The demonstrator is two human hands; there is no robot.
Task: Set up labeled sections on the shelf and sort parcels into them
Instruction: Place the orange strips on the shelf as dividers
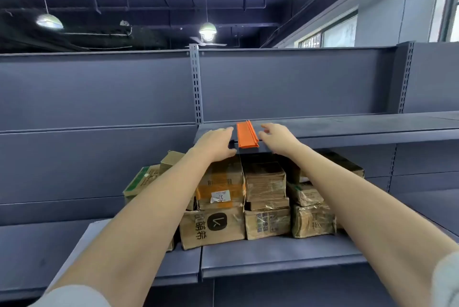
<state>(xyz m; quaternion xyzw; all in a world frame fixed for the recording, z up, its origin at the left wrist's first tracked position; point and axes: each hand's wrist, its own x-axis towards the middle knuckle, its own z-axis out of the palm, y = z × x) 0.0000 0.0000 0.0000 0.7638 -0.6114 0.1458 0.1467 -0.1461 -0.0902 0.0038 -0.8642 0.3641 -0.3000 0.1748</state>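
We have the orange label strip (246,135) lying on the front lip of the upper shelf (347,128), its long axis running front to back, the near end overhanging the edge. Our hands flank it about equally: the left hand (215,140) just left of the strip, fingers laid flat on the shelf and thumb down by a small black piece (232,144) at the strip's near-left corner. Whether that grip pinches it, we cannot tell. The right hand (279,136) sits just right of the strip, its grip released, fingers loosely bent and grasping nothing. The next move, we judge, is seating the strip squarely on the lip. Below the strip, the parcels (267,182) are stacked on the lower shelf (273,254); one bears a white sticker (220,196) reading "3", another a black square logo (217,222) beside printed characters we cannot read surely.
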